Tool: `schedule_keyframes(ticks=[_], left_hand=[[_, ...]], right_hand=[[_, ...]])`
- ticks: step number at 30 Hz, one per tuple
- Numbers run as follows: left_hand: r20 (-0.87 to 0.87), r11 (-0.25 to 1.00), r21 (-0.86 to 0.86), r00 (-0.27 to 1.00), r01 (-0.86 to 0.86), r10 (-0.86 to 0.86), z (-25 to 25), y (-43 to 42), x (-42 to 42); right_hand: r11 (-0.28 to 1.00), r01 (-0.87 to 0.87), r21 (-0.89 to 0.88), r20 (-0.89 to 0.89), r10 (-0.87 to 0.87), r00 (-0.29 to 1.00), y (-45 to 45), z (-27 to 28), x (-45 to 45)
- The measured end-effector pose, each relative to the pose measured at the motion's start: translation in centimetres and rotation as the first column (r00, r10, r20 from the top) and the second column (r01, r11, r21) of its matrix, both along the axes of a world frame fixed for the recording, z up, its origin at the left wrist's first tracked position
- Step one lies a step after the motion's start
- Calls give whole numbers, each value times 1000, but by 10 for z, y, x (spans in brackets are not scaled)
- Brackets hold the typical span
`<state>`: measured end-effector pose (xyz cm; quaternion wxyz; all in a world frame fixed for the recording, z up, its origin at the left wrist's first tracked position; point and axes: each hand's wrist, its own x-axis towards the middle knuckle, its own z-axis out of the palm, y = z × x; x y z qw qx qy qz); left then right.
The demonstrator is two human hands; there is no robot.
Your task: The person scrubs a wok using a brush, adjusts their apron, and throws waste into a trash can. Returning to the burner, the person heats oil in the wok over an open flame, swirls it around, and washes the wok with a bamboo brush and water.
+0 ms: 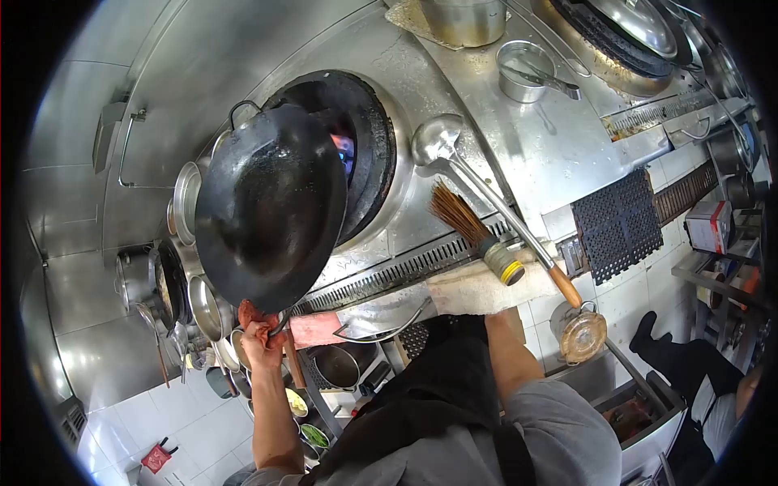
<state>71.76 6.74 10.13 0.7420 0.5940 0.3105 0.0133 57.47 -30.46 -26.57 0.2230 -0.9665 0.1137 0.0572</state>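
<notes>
A black wok is tilted up at the left side of the burner, where a blue and pink flame shows. My left hand is closed round the wok's near handle with a red cloth in the grip. My right forearm reaches down to the counter's front edge, and the hand itself is hidden there under a pale towel. On the steel counter lie a long ladle with a wooden handle and a bamboo wok brush with yellow tape round its end.
Steel bowls and pans crowd the left side. A small steel pot with a utensil in it stands at the back right, near a second burner. Another person's dark-clad leg shows at the lower right.
</notes>
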Motion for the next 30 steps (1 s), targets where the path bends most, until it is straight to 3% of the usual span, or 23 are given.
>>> schedule_keyframes(ticks=[3, 5, 6, 9, 11, 14, 17, 19, 23, 24, 30], left_hand=[[-31, 1000, -8, 999, 21, -21, -8, 1, 3], [-45, 989, -124, 995, 85, -91, -12, -6, 10], [-100, 997, -57, 993, 50, -56, -21, -6, 14], [-16, 994, 3, 994, -112, 112, -19, -54, 27], [-36, 991, -84, 994, -107, 105, -25, -46, 32], [-34, 991, -120, 997, 62, -66, -42, -49, 35], [-4, 998, -53, 999, 39, -39, -48, -55, 47], [21, 983, -125, 991, 131, -129, -41, -66, 55], [80, 986, -142, 994, 89, -78, -57, -66, 58], [103, 958, -200, 977, 203, -186, -57, -58, 58], [49, 985, -126, 993, 114, -108, -57, -66, 58]], right_hand=[[1000, -5, -3, -9, 5, 1000, -8, 0, 3], [1000, -13, -5, -16, 13, 1000, -9, 0, -1], [1000, -15, -5, -19, 15, 1000, -10, -1, -3], [1000, -12, -5, -22, 12, 1000, -12, -2, -7], [1000, -10, 3, -24, 10, 1000, -11, -3, -8], [1000, -15, 2, -22, 16, 1000, -17, -4, -3], [1000, -25, 12, -28, 26, 999, -18, -4, 7], [1000, -23, 20, -35, 24, 999, -18, -3, 11], [999, -13, 30, -43, 15, 999, -19, -2, 9], [999, -9, 31, -47, 11, 999, -19, -2, 10], [1000, 6, 26, -41, -4, 999, -20, -5, 8]])
